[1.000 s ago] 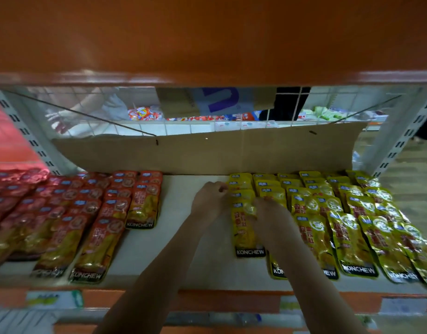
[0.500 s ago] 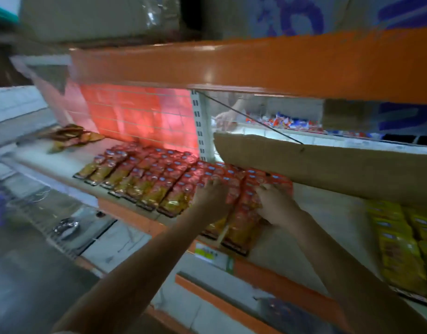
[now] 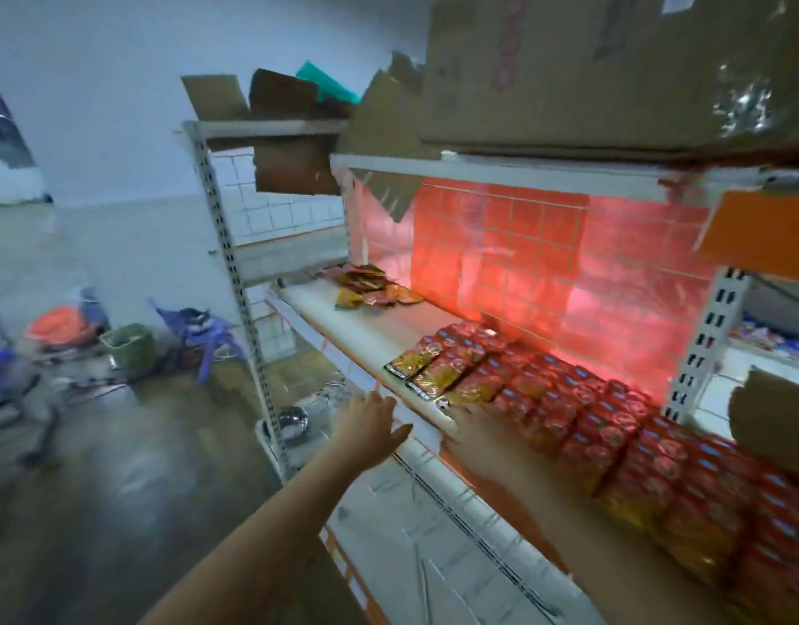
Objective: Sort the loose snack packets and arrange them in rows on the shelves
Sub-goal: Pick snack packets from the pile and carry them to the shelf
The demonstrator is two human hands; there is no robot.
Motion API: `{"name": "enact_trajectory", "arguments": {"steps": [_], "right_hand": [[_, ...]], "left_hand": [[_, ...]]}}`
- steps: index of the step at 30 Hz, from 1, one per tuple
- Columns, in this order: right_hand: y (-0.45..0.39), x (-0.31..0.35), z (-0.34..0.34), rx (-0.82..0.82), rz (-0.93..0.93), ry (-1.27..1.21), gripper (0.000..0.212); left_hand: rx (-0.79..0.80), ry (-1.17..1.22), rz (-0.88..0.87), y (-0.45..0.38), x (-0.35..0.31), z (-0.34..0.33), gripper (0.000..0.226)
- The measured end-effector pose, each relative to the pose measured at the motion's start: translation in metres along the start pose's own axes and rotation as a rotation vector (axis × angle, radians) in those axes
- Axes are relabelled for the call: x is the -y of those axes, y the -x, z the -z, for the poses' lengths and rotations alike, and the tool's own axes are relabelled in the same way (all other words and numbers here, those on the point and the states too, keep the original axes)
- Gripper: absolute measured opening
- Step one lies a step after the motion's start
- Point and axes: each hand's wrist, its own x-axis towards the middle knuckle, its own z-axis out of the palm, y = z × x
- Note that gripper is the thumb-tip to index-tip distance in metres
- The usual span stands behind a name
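Nearby, loose packets [image 3: 374,288] heaped far left, metal bowl [image 3: 293,420] apparently below.

White shelf [image 3: 388,340], rows of red snack packets [image 3: 569,399], loose packet pile [image 3: 372,288] at far end

Both hands reach out, left hand [image 3: 368,426] open before the shelf [image 3: 379,336], right hand [image 3: 483,433] beside red packets [image 3: 569,399].

We see a large cardboard box [image 3: 614,69] on the top shelf, torn cardboard pieces [image 3: 293,166] beside it, a metal bowl [image 3: 293,419] on the floor below, and what may be a blue plastic chair [image 3: 203,336], blurred, near the wall.
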Motion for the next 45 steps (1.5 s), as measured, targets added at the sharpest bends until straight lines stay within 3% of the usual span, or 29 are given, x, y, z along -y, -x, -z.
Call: {"name": "enact_trajectory", "arguments": {"steps": [7, 13, 22, 31, 35, 38, 41, 45], "right_hand": [[-0.132, 0.024, -0.004, -0.034, 0.005, -0.086, 0.048], [-0.258, 0.029, 0.013, -0.025, -0.081, -0.142, 0.052], [-0.352, 0.015, -0.031, 0.055, -0.331, -0.287, 0.048], [-0.421, -0.015, -0.035, -0.153, -0.601, -0.383, 0.04], [-0.463, -0.023, -0.041, -0.247, -0.706, -0.462, 0.038], [-0.488, -0.025, -0.052, -0.325, -0.818, -0.394, 0.03], [-0.5, -0.019, -0.059, -0.362, -0.912, -0.31, 0.043], [-0.506, -0.017, -0.057, -0.292, -1.023, -0.271, 0.056]], "left_hand": [[-0.033, 0.007, 0.104, -0.053, 0.094, -0.004, 0.052], [-0.027, 0.016, 0.136, -0.154, 0.168, 0.022, 0.049], [0.027, 0.037, 0.089, -0.276, 0.211, -0.002, 0.053], [-0.031, 0.241, -0.002, -0.401, 0.231, -0.026, 0.038], [-0.177, 0.366, -0.037, -0.45, 0.246, -0.04, 0.056], [-0.024, 0.279, -0.037, -0.483, 0.258, -0.05, 0.062], [0.066, 0.349, -0.059, -0.505, 0.266, -0.06, 0.056], [0.117, 0.511, -0.091, -0.518, 0.271, -0.066, 0.058]]}}
